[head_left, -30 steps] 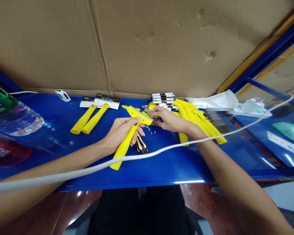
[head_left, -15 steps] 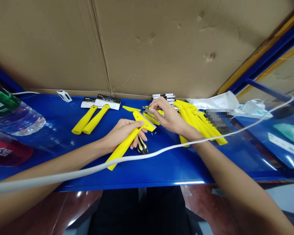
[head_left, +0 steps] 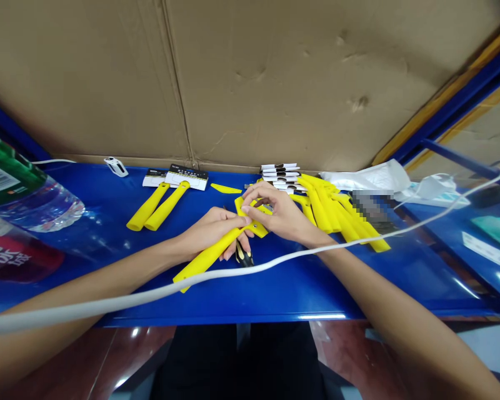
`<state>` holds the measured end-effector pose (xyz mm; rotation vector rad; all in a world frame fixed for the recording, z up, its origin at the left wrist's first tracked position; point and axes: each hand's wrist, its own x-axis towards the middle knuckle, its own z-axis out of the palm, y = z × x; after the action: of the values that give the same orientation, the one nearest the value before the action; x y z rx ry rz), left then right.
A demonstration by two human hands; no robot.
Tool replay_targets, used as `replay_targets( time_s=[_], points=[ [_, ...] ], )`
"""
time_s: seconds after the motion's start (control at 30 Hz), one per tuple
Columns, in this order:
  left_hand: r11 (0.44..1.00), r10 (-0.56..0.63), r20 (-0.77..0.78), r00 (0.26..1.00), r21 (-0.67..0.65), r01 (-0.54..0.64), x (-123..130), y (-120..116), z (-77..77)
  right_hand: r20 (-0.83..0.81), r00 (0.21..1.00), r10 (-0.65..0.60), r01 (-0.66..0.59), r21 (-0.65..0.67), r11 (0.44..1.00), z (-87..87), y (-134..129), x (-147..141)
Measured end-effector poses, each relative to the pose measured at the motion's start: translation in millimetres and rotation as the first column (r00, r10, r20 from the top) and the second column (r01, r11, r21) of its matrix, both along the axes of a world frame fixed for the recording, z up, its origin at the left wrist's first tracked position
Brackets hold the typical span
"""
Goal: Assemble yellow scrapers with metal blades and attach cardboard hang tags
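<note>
- A clear plastic water bottle (head_left: pixel 23 191) with a green label is lying at the far left, cut off by the frame edge; below it, a red-labelled item (head_left: pixel 16 256) is cut off too and cannot be identified.
- On the blue workbench (head_left: pixel 300 297), a small white device (head_left: pixel 116 166) is seen by the back cardboard sheet (head_left: pixel 275 83), with a thin white wire (head_left: pixel 54 161) running left from it.
- Two yellow handles (head_left: pixel 156 206) are lying side by side, just in front of black-and-white packaging cards (head_left: pixel 186 176). A small yellow wedge (head_left: pixel 225 188) is lying to their right.
- The left hand (head_left: pixel 214 230) is wrapped around a yellow handle (head_left: pixel 208 256), fingers together and clamped. The handle is crossed and partly hidden by a white cable (head_left: pixel 250 268).
- A black-and-yellow screwdriver handle (head_left: pixel 244 256) is seen under the left hand, partly hidden by the fingers.
- The right hand (head_left: pixel 277 212) is held over the yellow scraper head (head_left: pixel 254 219), which is joined to the held handle. Its fingers (head_left: pixel 254 191) are slightly apart, with the tips on the head; a firm grip cannot be confirmed. Small metal parts are probably hidden beneath.
- A pile of yellow handles (head_left: pixel 337 214) is lying to the right, behind it a stack of white cards (head_left: pixel 280 175) and a white plastic bag (head_left: pixel 366 176). A pixelated patch (head_left: pixel 370 205) hides whatever lies there.
</note>
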<state>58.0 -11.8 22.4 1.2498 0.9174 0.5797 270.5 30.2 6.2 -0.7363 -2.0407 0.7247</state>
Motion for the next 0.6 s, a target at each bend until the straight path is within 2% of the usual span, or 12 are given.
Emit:
replay_targets(
  time_s=[0.1, 0.17, 0.3, 0.4, 0.47, 0.5, 0.6],
  points=[
    [0.999, -0.026, -0.008, 1.000, 0.021, 0.026, -1, 0, -1.6, -0.095, 0.995, -0.012, -0.008, -0.212, 0.977, 0.6, 0, -3],
    [0.999, -0.035, -0.017, 0.999, 0.033, 0.035, -2, -1, -2.0, -0.158, 0.987, -0.026, -0.032, -0.353, 0.935, 1.2, -1, -5],
    [0.998, -0.054, -0.044, 0.998, 0.042, 0.056, -3, -2, 0.6, -0.293, 0.950, -0.108, -0.075, -0.551, 0.831, 5.0, -7, -10],
    [0.997, -0.072, -0.064, 0.995, 0.033, 0.074, -3, -4, 4.3, -0.334, 0.935, -0.121, -0.154, -0.689, 0.708, 9.3, -10, -11],
    [0.997, -0.072, -0.065, 0.995, 0.022, 0.073, -3, -5, 6.3, -0.347, 0.931, -0.118, -0.196, -0.744, 0.639, 12.0, -11, -11],
    [0.997, -0.071, -0.065, 0.995, 0.017, 0.072, -3, -6, 7.1, -0.351, 0.929, -0.114, -0.208, -0.755, 0.622, 13.4, -11, -10],
    [0.998, -0.066, -0.066, 0.996, 0.018, 0.067, -4, -6, 9.1, -0.346, 0.936, -0.069, -0.236, -0.759, 0.608, 16.7, -10, -9]
  ],
)
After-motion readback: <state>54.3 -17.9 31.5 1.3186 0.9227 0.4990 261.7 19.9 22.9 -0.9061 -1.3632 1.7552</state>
